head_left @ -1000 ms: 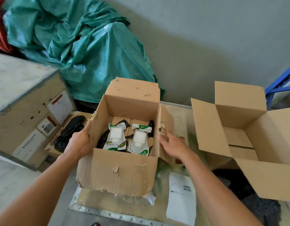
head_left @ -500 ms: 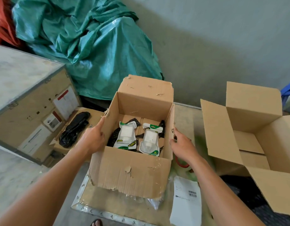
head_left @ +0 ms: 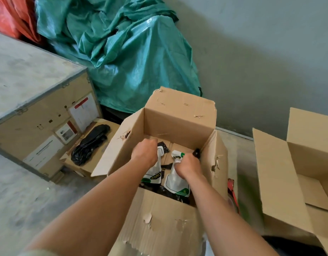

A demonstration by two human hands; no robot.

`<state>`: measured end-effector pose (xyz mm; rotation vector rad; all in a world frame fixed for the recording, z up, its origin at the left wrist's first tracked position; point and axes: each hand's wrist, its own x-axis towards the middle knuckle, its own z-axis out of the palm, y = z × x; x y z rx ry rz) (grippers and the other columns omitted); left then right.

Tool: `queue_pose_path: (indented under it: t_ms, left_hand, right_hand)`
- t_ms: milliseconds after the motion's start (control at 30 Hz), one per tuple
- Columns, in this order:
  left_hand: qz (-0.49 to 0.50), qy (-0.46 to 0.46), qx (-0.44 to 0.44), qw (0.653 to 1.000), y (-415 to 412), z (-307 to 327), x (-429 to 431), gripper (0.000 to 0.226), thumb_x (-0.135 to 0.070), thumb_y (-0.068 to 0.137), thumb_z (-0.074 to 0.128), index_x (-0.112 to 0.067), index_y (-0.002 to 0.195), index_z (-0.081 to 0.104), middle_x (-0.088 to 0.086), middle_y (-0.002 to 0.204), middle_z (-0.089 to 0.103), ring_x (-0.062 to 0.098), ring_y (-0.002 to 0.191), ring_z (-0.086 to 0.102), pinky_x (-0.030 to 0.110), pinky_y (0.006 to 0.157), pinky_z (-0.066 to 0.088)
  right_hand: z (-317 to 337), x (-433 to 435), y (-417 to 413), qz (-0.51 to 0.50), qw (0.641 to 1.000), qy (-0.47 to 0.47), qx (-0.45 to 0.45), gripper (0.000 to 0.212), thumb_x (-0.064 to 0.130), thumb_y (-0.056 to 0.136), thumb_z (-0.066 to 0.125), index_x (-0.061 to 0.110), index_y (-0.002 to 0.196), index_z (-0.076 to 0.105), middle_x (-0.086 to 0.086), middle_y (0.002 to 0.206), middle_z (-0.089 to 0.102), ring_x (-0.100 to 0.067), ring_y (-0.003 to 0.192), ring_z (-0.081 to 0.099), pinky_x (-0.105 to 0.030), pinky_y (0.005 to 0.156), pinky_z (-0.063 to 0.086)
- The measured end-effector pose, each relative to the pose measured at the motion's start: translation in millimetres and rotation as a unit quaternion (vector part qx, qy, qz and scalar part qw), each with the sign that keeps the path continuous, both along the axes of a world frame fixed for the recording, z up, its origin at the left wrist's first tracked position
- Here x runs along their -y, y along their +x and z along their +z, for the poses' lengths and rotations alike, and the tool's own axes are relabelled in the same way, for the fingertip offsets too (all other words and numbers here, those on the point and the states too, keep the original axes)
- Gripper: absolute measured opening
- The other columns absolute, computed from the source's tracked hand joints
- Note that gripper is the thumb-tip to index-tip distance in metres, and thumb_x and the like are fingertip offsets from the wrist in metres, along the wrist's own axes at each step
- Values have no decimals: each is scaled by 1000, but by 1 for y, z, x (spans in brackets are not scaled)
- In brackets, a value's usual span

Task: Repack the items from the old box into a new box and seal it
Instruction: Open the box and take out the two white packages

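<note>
The old torn cardboard box (head_left: pixel 155 228) stands open in the middle, flaps up. Inside lie two white pouches with green print on dark packing. My left hand (head_left: pixel 146 152) is down in the box with fingers curled over the top of the left pouch (head_left: pixel 155 174). My right hand (head_left: pixel 187 167) grips the upper part of the right pouch (head_left: pixel 175 183). The fingertips of both hands are hidden. The new box (head_left: pixel 281 182) stands open at the right with nothing visible inside.
A wooden crate (head_left: pixel 35 100) with labels stands at the left, a flat carton with a black bag (head_left: pixel 89 143) beside it. A green tarp (head_left: pixel 130 52) is heaped against the wall behind. A red-handled object (head_left: pixel 232 191) lies between the two boxes.
Both hands left the box's side walls and reached down inside onto the two pouches. The camera moved closer and lower over the old box.
</note>
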<state>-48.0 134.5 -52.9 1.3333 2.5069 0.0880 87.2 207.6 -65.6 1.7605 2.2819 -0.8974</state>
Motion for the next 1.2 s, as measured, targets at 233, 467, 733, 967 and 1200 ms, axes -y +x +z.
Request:
queue_pose_path:
  t_ms: [233, 467, 733, 967, 1200]
  left_hand:
    - [-296, -168, -128, 932, -24, -47, -25, 68, -1, 90, 67, -32, 146, 46, 11, 164, 22, 34, 145, 31, 51, 102, 49]
    - [-331, -191, -186, 905, -35, -52, -33, 78, -12, 86, 75, -27, 153, 37, 13, 168, 11, 34, 151, 22, 55, 115, 35]
    - [-251, -139, -123, 950, -42, -53, -22, 81, -72, 72, 70, -17, 130, 56, 3, 125, 60, 24, 114, 59, 41, 95, 51]
    - [-69, -78, -2, 995, -34, -31, -9, 75, -67, 72, 73, -13, 122, 58, 12, 113, 68, 32, 97, 66, 36, 75, 52]
    - [52, 39, 83, 994, -19, 6, 6, 60, -70, 69, 68, -19, 98, 56, 9, 106, 69, 32, 97, 64, 36, 71, 46]
  right_hand:
    - [-51, -16, -6, -28, 994, -73, 69, 107, 50, 87, 75, 5, 158, 9, -17, 147, 51, -34, 133, 52, -38, 99, 48]
    - [-57, -21, -4, -25, 997, -49, 52, 108, 39, 85, 78, 7, 160, 7, -16, 147, 51, -34, 130, 54, -39, 97, 49]
    - [-48, -18, 0, -48, 997, -44, 45, 103, 38, 83, 79, 12, 158, 13, -13, 133, 61, -33, 118, 62, -37, 87, 52]
    - [-11, -9, 9, -63, 998, -1, -14, 89, 39, 85, 77, 10, 149, 21, -14, 130, 62, -36, 115, 63, -38, 85, 52]
    - [34, 6, 18, -73, 995, 29, -56, 87, 46, 80, 76, 10, 143, 28, -12, 123, 64, -36, 110, 63, -37, 80, 50]
